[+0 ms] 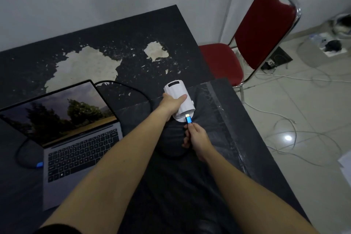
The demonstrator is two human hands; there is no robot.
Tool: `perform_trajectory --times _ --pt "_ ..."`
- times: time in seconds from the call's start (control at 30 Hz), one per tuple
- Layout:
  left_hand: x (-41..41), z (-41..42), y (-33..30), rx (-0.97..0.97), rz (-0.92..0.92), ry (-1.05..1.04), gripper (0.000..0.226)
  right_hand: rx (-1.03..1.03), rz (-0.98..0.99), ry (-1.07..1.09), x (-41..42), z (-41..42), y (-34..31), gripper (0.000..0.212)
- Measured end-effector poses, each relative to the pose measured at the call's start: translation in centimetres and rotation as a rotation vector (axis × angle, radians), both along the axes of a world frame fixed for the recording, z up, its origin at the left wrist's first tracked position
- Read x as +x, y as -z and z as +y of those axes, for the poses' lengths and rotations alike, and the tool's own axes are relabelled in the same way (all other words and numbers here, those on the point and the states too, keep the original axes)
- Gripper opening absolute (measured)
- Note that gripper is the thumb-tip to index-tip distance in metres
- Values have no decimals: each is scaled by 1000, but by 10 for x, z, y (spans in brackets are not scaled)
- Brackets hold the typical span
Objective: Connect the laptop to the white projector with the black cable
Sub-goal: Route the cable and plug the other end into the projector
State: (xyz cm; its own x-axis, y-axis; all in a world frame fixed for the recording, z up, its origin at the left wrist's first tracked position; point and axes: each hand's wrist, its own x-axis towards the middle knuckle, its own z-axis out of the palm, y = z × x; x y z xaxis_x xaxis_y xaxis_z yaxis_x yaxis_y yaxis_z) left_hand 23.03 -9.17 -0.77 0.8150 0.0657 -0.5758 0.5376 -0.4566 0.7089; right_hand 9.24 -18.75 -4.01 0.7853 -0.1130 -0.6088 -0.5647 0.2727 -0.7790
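The white projector stands on the dark table, tilted, and my left hand grips its body from the left side. My right hand pinches the blue plug of the black cable, with the plug's metal tip touching the projector's near end. The open laptop sits at the left with a landscape picture on its screen. The cable's other blue plug is at the laptop's left edge. The cable loops behind the laptop toward the projector.
The tabletop's dark coating has peeled in pale patches at the back. A red chair stands beyond the table's right corner. White cords trail over the tiled floor at right, near a power strip. Walls close off the back.
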Motion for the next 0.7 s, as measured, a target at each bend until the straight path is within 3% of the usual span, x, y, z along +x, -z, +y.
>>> perform_trajectory --times 0.37,0.7 --pt "13 4 3 -37 18 20 83 -12 -43 -19 11 6 -8 26" --pt "10 1 -1 -49 45 -13 85 -105 -29 13 15 7 -12 28"
